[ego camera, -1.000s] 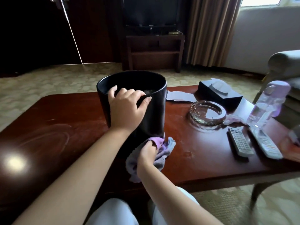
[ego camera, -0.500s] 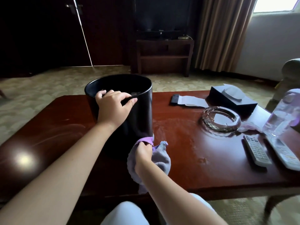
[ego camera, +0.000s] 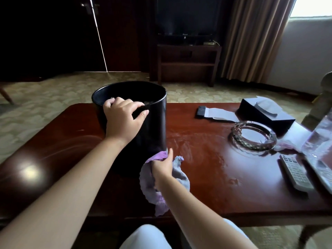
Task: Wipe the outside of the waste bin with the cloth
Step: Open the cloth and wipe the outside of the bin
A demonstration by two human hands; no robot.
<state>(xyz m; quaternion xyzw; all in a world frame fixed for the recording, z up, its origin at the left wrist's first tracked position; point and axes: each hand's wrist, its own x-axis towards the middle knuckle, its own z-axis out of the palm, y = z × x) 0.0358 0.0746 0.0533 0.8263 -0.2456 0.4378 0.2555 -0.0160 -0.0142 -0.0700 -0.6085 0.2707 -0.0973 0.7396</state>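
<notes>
Nearest, the right hand [ego camera: 162, 166] gripped a bunched purple-grey cloth [ego camera: 177, 174], fingers curled round it, and pressed one purple fold against the lower outside wall of the black waste bin [ego camera: 154, 123], just above the counter [ego camera: 206, 159]. The rest of the cloth hung loose around and behind the wrist, trailing toward the counter's near edge. A little farther on and to the left of that hand, the left hand [ego camera: 123, 121] held the bin's near rim: its fingers hooked over the edge into the opening and the thumb lay on the outside wall. The bin stood upright on the dark red counter, directly beyond the right hand and beneath the left. Smeared streaks showed on the wood just right of the bin's base. Well to the right of both hands, two remote controls [ego camera: 296, 173] lay side by side near the counter's right end, partly behind a blurred clear bottle [ego camera: 319, 141] at the frame edge. Beyond them sat a round glass ashtray [ego camera: 254, 136], and farther still a dark tissue box [ego camera: 265, 112] with a small black-and-white item [ego camera: 215, 113] to its left. Past the counter, across the patterned carpet, a television [ego camera: 186, 17] stood on a dark wooden stand [ego camera: 187, 63], with curtains [ego camera: 255, 38] to its right.
</notes>
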